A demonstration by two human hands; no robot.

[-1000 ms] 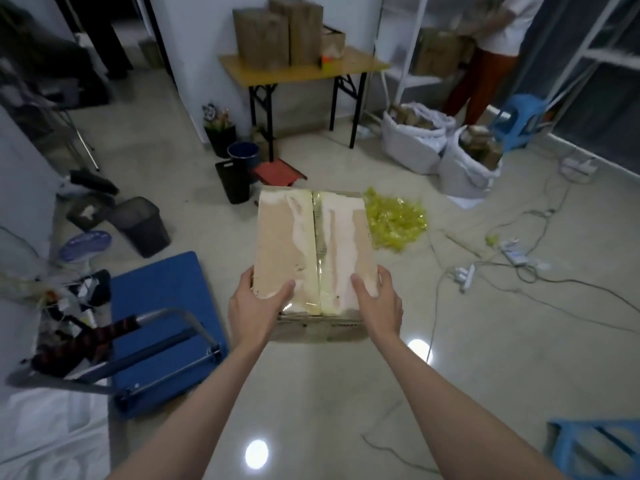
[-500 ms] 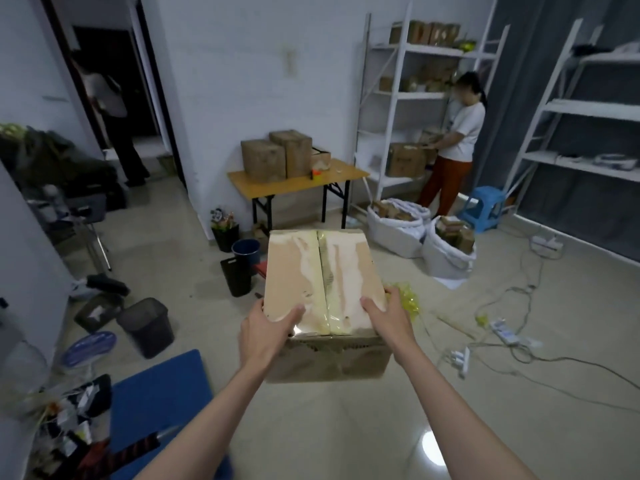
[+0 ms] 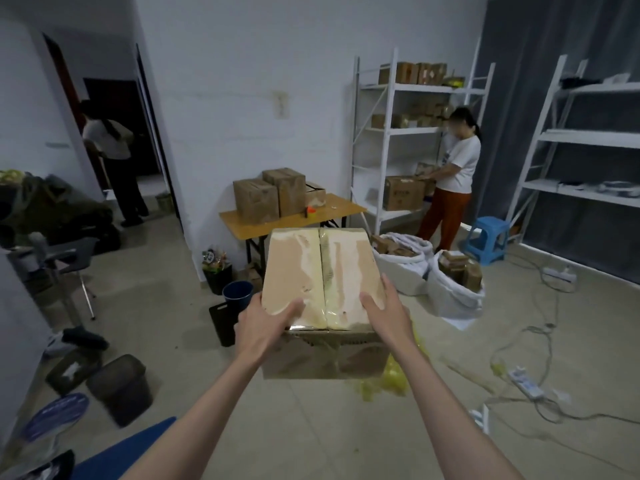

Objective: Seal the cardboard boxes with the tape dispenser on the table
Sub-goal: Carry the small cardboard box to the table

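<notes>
Between the two outstretched arms, a cardboard box (image 3: 322,282) is carried in the air above the tiled floor, its top flaps closed and meeting along a centre seam covered by glossy tape. The left hand (image 3: 265,325) grips the near left corner, thumb laid over the top face and fingers hidden under the edge. The right hand (image 3: 388,315) clasps the near right corner in the same way, thumb on top. Beyond the box stands a yellow table (image 3: 294,216) bearing more brown boxes (image 3: 268,197) and a small orange object (image 3: 310,212), too small to identify. A person in a white shirt (image 3: 453,174) stands at the white shelving (image 3: 391,140) farther right.
</notes>
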